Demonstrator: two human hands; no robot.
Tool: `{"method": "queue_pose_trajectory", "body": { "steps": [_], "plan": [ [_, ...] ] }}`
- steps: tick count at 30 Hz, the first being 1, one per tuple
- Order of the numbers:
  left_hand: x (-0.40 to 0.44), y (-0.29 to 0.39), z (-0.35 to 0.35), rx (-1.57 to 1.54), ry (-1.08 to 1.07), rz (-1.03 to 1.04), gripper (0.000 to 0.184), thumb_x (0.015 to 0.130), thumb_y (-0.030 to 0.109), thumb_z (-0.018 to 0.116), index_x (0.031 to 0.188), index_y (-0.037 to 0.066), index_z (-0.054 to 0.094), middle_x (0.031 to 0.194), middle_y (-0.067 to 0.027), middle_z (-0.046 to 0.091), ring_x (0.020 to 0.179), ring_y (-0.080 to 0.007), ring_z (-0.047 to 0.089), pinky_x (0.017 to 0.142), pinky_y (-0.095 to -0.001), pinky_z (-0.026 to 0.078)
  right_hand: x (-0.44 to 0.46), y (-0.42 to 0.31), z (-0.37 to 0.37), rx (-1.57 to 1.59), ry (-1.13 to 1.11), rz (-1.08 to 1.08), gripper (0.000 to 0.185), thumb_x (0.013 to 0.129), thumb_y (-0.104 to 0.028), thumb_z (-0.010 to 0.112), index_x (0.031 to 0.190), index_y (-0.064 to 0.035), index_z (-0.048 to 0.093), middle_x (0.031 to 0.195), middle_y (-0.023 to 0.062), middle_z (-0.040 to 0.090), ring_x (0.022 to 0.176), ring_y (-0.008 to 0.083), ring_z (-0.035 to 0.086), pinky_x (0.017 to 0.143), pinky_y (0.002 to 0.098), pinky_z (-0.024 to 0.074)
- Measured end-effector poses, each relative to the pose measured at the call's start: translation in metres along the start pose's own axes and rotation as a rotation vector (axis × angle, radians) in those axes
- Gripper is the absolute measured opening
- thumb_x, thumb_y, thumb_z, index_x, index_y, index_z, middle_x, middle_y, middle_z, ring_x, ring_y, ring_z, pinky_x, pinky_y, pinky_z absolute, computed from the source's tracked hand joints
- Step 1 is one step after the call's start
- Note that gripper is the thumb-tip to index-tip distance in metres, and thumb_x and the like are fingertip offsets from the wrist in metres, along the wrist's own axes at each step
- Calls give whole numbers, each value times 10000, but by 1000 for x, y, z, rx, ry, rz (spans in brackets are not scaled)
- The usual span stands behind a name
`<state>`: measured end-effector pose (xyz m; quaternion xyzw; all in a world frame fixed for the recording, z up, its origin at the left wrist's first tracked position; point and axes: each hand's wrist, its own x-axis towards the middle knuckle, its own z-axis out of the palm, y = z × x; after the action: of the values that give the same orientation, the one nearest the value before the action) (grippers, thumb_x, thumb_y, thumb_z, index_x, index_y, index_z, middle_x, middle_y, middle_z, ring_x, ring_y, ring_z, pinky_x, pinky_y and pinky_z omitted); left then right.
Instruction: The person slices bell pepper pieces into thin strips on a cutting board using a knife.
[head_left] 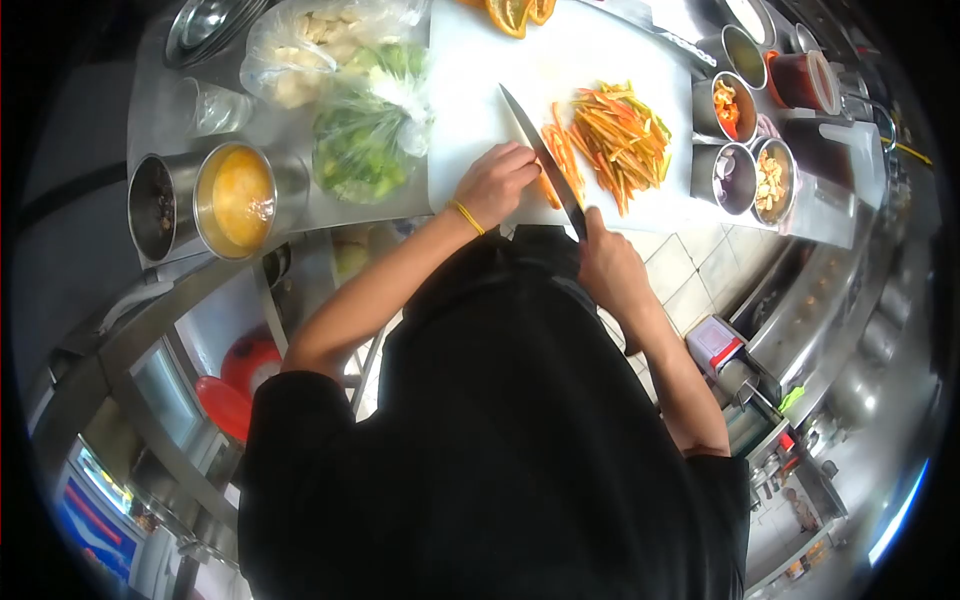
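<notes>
My right hand [610, 262] is closed around the handle of a knife [545, 150], whose blade points up and left across the white cutting board [465, 60]. Beside the blade, my left hand [497, 183] has its fingers curled down on an orange pepper piece [548, 190], partly hidden under the fingertips. Thin pepper strips [563, 150] lie just right of the blade. Farther right on the board is a larger pile of orange and green strips [622, 140]. Hollow orange pepper pieces [520, 14] rest at the board's top edge.
Bags of green vegetables [365, 135] and pale pieces [300, 55] stand left of the board. A metal container of yellow liquid [238, 198] sits at the table's left edge. Several metal containers, one with orange pieces [728, 108], line the right, near a red-filled container [800, 82].
</notes>
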<state>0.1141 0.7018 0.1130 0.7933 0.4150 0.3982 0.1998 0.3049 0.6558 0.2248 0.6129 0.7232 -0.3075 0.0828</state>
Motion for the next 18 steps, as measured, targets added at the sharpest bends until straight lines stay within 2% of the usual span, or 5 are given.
{"method": "queue_pose_trajectory", "body": {
  "steps": [1, 5, 6, 13, 18],
  "plan": [
    [0, -1, 1, -2, -7, 12, 162, 699, -49, 565, 845, -21, 632, 934, -112, 608, 904, -292, 593, 785, -376, 508, -7, 0, 0, 2, -39, 37, 276, 824, -21, 530, 1075, 14, 423, 691, 282, 632, 684, 475, 637, 645, 560, 502],
    [0, -3, 1, 7, -9, 10, 141, 701, -31, 538, 820, -8, 611, 894, -100, 582, 889, -290, 582, 796, -385, 497, 24, 8, 41, 48, 101, -8, 291, 873, -48, 568, 1110, -5, 404, 687, 297, 613, 669, 476, 621, 611, 572, 481],
    [-1, -3, 0, 11, -16, 15, 141, 701, -31, 538, 820, -8, 611, 894, -100, 582, 889, -290, 582, 796, -385, 497, 32, 1, 37, 85, 169, -43, 274, 800, 11, 520, 1053, 6, 417, 691, 286, 628, 682, 474, 635, 635, 561, 501],
    [-1, 1, 0, -2, -23, -52, 164, 707, -28, 548, 846, -14, 634, 910, -103, 606, 895, -284, 595, 791, -375, 505, -5, -3, 10, 53, 3, 8, 283, 778, 19, 532, 1037, 12, 420, 691, 293, 628, 684, 471, 641, 641, 561, 505],
    [-4, 3, 2, 12, 18, -5, 143, 715, -37, 553, 826, -6, 636, 895, -102, 614, 875, -287, 601, 781, -374, 510, 39, 1, 39, 89, 142, -43, 280, 797, -1, 554, 1045, 9, 426, 697, 289, 631, 687, 465, 644, 635, 554, 510]
  ]
}}
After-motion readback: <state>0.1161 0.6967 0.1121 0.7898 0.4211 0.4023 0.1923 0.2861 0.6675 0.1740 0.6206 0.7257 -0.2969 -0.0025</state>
